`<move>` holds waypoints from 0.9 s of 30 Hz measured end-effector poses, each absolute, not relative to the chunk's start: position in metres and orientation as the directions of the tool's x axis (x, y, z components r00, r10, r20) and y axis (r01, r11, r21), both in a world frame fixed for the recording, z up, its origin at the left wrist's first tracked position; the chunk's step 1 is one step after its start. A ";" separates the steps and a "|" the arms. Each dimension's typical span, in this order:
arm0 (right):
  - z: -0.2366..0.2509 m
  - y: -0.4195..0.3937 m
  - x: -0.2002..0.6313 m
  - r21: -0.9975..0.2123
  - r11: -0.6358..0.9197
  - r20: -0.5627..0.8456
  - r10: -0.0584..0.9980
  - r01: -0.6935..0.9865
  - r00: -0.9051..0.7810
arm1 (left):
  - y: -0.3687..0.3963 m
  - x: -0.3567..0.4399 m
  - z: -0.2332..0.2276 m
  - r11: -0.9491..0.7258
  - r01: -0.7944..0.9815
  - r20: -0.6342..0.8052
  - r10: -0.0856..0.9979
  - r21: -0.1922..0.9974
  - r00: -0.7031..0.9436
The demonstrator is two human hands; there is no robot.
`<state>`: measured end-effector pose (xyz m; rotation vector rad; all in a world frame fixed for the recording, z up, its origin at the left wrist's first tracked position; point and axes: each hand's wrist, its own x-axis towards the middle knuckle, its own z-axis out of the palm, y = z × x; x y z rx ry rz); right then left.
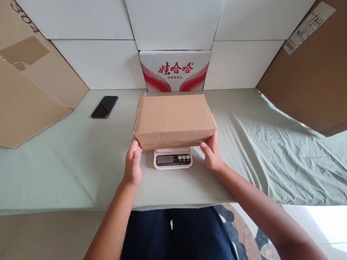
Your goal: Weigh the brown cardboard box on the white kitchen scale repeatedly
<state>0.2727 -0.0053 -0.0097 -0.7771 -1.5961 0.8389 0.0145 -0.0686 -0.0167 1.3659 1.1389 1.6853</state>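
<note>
The cardboard box [175, 120] is gripped at both near corners by the left hand [133, 164] and right hand [211, 153] over the scale [173, 159]; an off-centre placement risks tipping.

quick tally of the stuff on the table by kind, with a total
closed brown cardboard box, held at both near corners by the left hand and right hand: 1
white digital scale under the box: 1
black phone lying flat: 1
red and white printed carton at the back: 1
large brown cardboard sheets, left and right: 2
total: 6
</note>
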 end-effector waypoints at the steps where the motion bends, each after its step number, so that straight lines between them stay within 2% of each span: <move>1: -0.010 -0.005 0.273 -0.842 0.537 0.523 0.836 0.048 -0.167 | -0.069 0.014 -0.017 -0.386 0.019 0.381 0.898 0.922 -0.221; 19: -0.012 -0.006 0.274 -0.822 0.566 0.554 0.822 0.073 -0.135 | -0.069 0.014 -0.014 -0.401 0.034 0.398 0.892 0.915 -0.215; 27: -0.011 -0.008 0.271 -0.843 0.538 0.532 0.838 0.022 -0.122 | -0.068 0.016 -0.012 -0.378 0.005 0.373 0.910 0.926 -0.182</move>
